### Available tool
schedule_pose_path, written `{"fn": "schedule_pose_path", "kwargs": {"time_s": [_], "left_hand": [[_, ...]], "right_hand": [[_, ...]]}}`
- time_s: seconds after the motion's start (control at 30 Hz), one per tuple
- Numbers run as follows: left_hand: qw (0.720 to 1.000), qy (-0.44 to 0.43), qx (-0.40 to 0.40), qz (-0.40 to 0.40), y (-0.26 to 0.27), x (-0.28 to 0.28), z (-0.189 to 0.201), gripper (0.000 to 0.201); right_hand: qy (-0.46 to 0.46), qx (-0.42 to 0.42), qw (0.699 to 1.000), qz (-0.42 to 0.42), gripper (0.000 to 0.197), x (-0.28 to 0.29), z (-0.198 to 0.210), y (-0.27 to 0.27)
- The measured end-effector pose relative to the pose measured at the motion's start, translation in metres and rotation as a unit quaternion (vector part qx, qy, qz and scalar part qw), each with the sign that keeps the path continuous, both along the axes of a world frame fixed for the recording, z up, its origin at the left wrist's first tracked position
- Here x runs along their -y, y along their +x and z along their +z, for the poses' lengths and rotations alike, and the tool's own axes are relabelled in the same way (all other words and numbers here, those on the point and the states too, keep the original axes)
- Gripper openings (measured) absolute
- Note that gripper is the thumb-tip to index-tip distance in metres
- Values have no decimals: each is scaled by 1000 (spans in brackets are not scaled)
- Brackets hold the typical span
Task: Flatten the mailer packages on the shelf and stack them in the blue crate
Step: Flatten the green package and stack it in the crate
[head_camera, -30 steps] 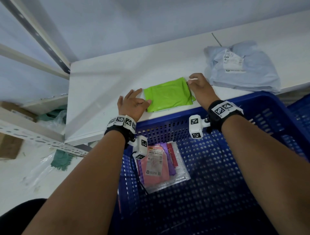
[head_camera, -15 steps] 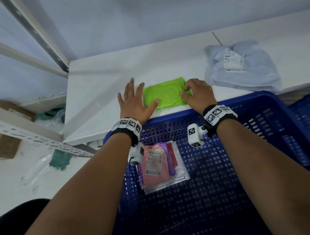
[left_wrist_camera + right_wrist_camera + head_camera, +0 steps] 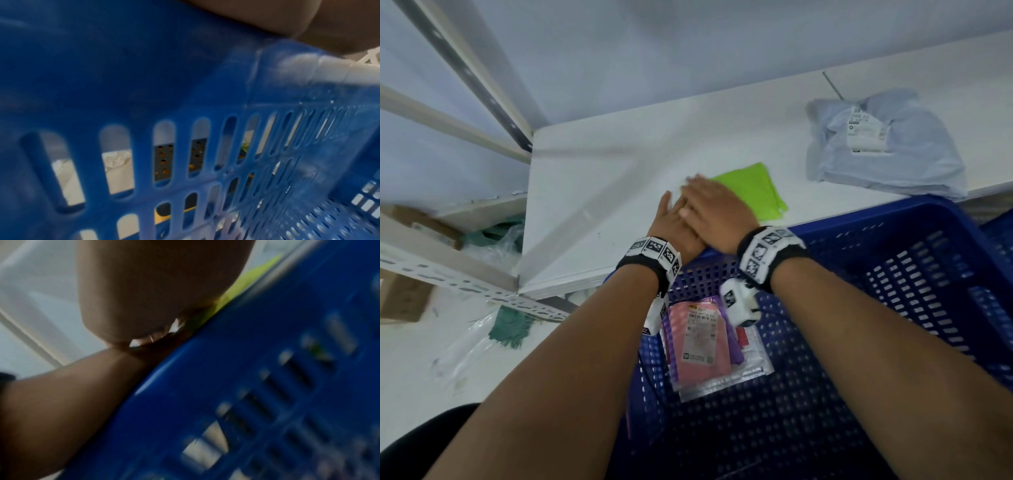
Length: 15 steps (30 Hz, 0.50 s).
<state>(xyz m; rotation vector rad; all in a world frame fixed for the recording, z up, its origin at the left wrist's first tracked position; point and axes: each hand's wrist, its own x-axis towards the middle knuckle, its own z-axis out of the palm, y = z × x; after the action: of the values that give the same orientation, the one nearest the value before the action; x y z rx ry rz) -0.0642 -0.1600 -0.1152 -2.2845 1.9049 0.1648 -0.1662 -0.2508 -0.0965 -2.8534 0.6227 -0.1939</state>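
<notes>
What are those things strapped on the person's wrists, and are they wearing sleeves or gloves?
No sleeves or gloves: both forearms and hands are bare. Each wrist carries a black band faced with white tiles printed in black square-patterned markers. A small white box, also marked, hangs under each wrist: the left box and the right box, with a thin dark cable beside it.

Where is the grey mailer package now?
In the head view, the grey mailer lies on the white shelf, far right, beyond the blue crate.
</notes>
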Motion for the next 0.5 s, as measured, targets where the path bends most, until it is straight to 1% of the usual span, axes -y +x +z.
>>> {"fn": "schedule_pose_path", "kwargs": {"time_s": [0.03, 0.07, 0.1, 0.13, 0.2, 0.27, 0.33, 0.43, 0.5], "left_hand": [[999, 24, 38, -2, -1, -1, 0, 74], [998, 40, 57, -1, -3, -1, 0, 75], [997, 44, 60, -2, -3, 0, 1, 76], [998, 38, 44, -3, -3, 1, 0, 76], [1000, 5, -28, 7, 0, 3, -1, 76], [997, -21, -67, 26, 1, 4, -3, 82], [996, -19, -76, 42, -1, 4, -2, 88], [996, -25, -75, 47, -3, 3, 1, 86], [995, -27, -79, 47, -3, 4, 0, 86]], "right_hand": [[11, -17, 1000, -2, 55, -11, -2, 9], [12, -30, 999, -20, 55, -17, -5, 14], [14, -40, 998, -35, 57, -17, -7, 15], [22, -49, 998, -42, 58, -13, -7, 12], [42, -57, 996, -59, 61, 0, -7, 2], [50, -68, 992, -96, 62, 15, -8, -8], [67, -79, 986, -129, 61, 30, -11, -18], [87, -83, 980, -161, 61, 51, -14, -33], [78, -86, 977, -178, 61, 57, -16, -42]]}}
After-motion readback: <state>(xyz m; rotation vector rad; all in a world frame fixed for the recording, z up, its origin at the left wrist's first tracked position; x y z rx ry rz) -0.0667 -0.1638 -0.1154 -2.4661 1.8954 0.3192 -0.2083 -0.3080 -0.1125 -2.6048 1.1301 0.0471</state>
